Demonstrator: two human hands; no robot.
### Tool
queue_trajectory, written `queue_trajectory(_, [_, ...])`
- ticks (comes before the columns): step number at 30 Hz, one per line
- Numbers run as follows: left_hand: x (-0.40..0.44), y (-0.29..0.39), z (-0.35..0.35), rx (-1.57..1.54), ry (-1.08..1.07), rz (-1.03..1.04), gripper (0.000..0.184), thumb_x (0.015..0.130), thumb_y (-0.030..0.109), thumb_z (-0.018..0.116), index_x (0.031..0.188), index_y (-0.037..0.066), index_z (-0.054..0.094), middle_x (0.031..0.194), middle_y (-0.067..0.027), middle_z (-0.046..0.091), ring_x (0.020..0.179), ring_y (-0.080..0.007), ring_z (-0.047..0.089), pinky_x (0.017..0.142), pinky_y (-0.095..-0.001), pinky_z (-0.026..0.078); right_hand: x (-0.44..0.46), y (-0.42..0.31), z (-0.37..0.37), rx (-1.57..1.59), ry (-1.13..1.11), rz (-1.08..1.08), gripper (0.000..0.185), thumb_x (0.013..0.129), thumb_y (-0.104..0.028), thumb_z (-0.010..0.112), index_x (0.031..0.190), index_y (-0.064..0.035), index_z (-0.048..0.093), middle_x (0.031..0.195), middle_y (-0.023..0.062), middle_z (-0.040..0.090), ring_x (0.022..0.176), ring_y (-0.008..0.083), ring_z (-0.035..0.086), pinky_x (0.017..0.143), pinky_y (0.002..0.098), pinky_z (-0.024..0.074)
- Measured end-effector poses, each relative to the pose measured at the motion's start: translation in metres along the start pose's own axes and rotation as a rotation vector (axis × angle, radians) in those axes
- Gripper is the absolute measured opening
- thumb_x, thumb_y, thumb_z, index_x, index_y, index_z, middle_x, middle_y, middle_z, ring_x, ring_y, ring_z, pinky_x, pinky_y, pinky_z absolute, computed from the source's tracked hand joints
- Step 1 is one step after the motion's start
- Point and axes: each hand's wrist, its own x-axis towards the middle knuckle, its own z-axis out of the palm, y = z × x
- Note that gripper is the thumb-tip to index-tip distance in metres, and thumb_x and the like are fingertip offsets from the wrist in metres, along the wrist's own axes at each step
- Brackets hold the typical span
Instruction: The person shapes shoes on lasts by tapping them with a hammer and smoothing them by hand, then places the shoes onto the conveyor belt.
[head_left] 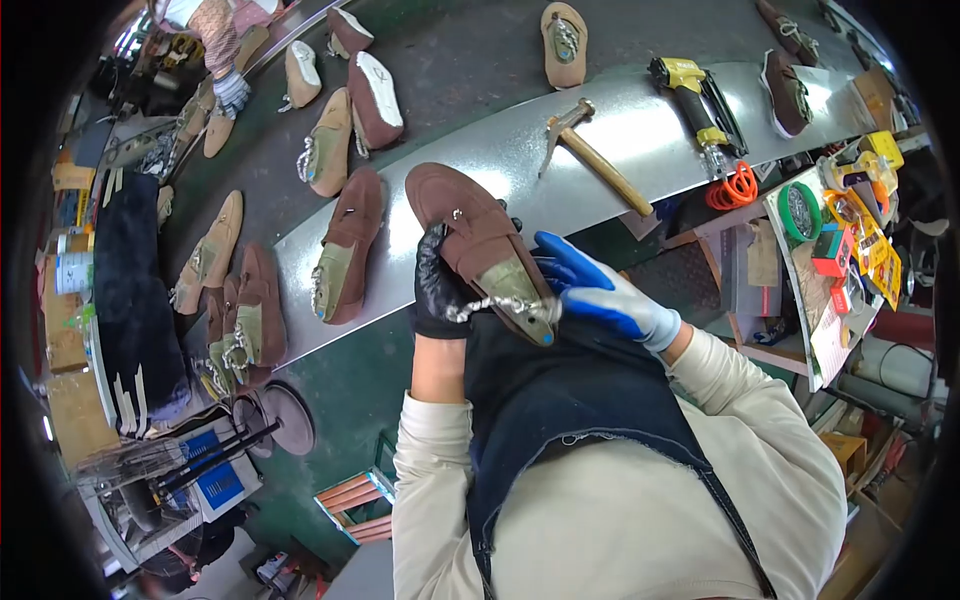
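A brown suede loafer is held in front of my apron, its toe pointing up and away. Its green inside shows, and a twisted pale cord lies across the heel. My left hand, in a black glove, is closed around the loafer's left side, with fingertips showing at the far edge. My right hand, in a white glove with blue palm and fingers, is beside the heel. Its fingers are apart and stretched towards the shoe; whether they touch it is unclear. Another brown loafer stands on the bench to the left.
A hammer and a yellow-black nail gun lie on the metal bench edge. Several brown and tan shoes stand further left. An orange coiled hose and a cluttered side shelf are at right. Another person's gloved hand is at upper left.
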Motion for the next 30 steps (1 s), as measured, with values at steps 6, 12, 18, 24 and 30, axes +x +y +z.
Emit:
queue_trajectory(6, [0.022,0.021,-0.004,0.006,0.051,0.152,0.063,0.098,0.038,0.052,0.145,-0.003,0.048,0.137,-0.024,0.062,0.12,-0.0415,0.064,0.107,-0.05,0.051,0.004,-0.003,-0.012,0.322,0.009,0.1,0.075,0.106,-0.035,0.057,0.166,-0.0049,0.023,0.166,0.0231,0.031,0.153,0.036,0.035,0.125,0.0483,0.0296])
queue_trajectory(12, [0.028,0.022,-0.003,-0.09,-0.156,0.067,0.059,0.101,0.036,0.051,0.143,-0.005,0.049,0.132,-0.0223,0.065,0.115,-0.0385,0.066,0.104,-0.0484,0.053,0.013,-0.011,-0.007,0.182,0.015,0.129,0.078,0.104,-0.031,0.062,0.165,-0.0028,0.023,0.165,0.0252,0.034,0.151,0.0374,0.037,0.124,0.0458,0.0315])
queue_trajectory(18, [0.057,0.031,0.005,0.262,0.438,0.282,0.044,0.106,0.018,0.053,0.142,-0.006,0.051,0.13,-0.0133,0.067,0.111,-0.03,0.066,0.099,-0.0433,0.053,0.059,-0.031,0.006,-0.705,0.28,-0.289,0.08,0.098,-0.018,0.071,0.162,0.003,0.028,0.16,0.0219,0.043,0.147,0.0284,0.044,0.121,0.0359,0.0348])
queue_trajectory(24, [0.097,0.142,-0.043,2.038,0.089,0.721,0.052,0.101,0.028,0.06,0.145,0.0,0.055,0.129,-0.0212,0.066,0.107,-0.0342,0.065,0.096,-0.0406,0.052,0.173,-0.085,-0.049,-0.396,0.21,-0.18,0.076,0.098,-0.032,0.072,0.153,0.0063,0.038,0.14,0.0225,0.06,0.125,0.0258,0.06,0.104,0.0355,0.0495])
queue_trajectory(30, [0.163,0.175,-0.041,2.411,1.182,0.241,0.082,0.091,0.047,0.062,0.157,0.003,0.041,0.139,-0.0315,0.056,0.117,-0.0473,0.061,0.101,-0.0549,0.047,0.342,-0.076,-0.087,-0.928,0.671,0.192,0.066,0.099,-0.043,0.061,0.138,0.0098,0.05,0.124,0.0268,0.065,0.118,0.0373,0.063,0.095,0.0439,0.0532])
